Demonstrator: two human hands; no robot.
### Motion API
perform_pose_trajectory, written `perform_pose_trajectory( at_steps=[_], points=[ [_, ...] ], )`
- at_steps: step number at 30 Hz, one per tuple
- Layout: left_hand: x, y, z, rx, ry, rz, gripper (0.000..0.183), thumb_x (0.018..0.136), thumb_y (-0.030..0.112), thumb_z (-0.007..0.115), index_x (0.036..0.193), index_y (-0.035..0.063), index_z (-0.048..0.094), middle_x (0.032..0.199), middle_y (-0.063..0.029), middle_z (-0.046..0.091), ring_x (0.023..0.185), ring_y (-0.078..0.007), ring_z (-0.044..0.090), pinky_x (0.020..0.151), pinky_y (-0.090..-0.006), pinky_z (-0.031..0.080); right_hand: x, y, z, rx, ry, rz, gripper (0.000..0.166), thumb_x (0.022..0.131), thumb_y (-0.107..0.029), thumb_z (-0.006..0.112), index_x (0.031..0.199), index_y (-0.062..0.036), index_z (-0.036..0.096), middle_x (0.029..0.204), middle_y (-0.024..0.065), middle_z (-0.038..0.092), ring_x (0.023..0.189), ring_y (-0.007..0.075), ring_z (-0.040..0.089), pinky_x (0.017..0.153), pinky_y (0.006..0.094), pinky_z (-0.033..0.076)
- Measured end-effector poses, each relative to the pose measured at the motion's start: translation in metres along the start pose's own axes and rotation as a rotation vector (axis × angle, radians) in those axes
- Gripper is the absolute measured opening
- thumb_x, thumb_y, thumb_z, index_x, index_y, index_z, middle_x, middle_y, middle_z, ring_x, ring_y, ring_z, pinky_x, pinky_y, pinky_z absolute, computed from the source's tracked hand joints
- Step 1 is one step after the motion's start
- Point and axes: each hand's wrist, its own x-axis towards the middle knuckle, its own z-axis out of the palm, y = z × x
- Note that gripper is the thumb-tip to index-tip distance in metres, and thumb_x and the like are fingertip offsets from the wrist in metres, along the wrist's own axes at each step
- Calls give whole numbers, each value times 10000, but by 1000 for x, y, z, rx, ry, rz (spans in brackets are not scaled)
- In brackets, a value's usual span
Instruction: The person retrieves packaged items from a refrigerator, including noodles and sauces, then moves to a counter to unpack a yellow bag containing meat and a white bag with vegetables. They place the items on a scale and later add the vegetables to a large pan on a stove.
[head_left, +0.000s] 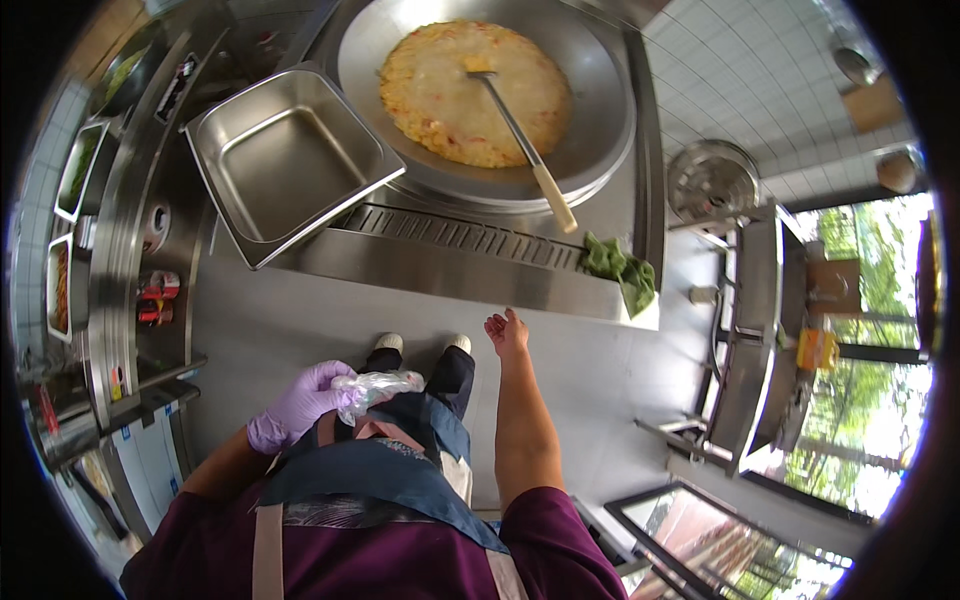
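Note:
My left hand (311, 397) wears a thin purple glove and grips a crumpled clear plastic bag (379, 388) in front of the apron. The bag's contents are hard to make out. Bare and holding nothing, my right hand (508, 334) hangs over the floor just short of the stove's front edge, its fingers loosely curled and the thumb apart. Beyond it sits a large steel wok (600, 142) of yellowish food (465, 105) with reddish bits in cloudy liquid. A long-handled spatula (517, 131) rests in the wok, its pale handle jutting over the rim towards me.
A deep steel pan (289, 169) stands tilted at the wok's left. A green cloth (622, 274) drapes over the stove's front right corner. Along the left runs a steel counter (124, 247) with food containers (60, 285). At right are a round metal lid (712, 184) and a steel table (754, 300).

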Motion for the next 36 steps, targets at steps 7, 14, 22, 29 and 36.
perform_pose_trajectory(
  at_steps=[7, 14, 22, 29, 36],
  points=[
    [8, -7, 40, -244, 397, 108, 228, 924, 256, 497, 932, 49, 594, 856, -21, 608, 755, -78, 558, 685, -229, 452, 16, 9, 35, 22, -266, -3, 142, 879, -223, 513, 907, -92, 560, 767, 53, 601, 640, 179, 560, 687, 367, 498],
    [43, 14, 86, -335, 668, 308, 230, 899, 219, 533, 996, 12, 563, 910, -58, 601, 841, -135, 582, 727, -266, 468, 9, -2, 54, -101, -266, 148, 151, 887, -221, 512, 918, -81, 559, 761, 72, 608, 651, 185, 582, 693, 395, 517],
    [44, 48, 103, -501, 670, 481, 262, 890, 247, 555, 990, 5, 554, 873, -83, 607, 749, -182, 619, 662, -303, 506, -116, -62, 47, -999, -868, 260, 277, 877, -264, 555, 945, 2, 587, 843, 85, 605, 765, 174, 597, 644, 293, 519],
    [23, 57, 106, -260, 608, 437, 201, 871, 221, 593, 961, 42, 576, 834, -35, 608, 700, -111, 578, 610, -234, 467, -293, -86, 136, -945, -1206, -616, 216, 868, -182, 596, 982, 1, 580, 790, 53, 594, 688, 120, 576, 598, 240, 474],
    [-23, 39, 96, 41, 635, 487, 193, 826, 55, 624, 1001, -6, 567, 837, -57, 611, 750, -99, 572, 660, -234, 461, -338, -69, 165, -1014, -1219, 70, 241, 850, -272, 624, 851, -35, 583, 710, 9, 572, 583, 88, 532, 512, 210, 417]
  ],
)
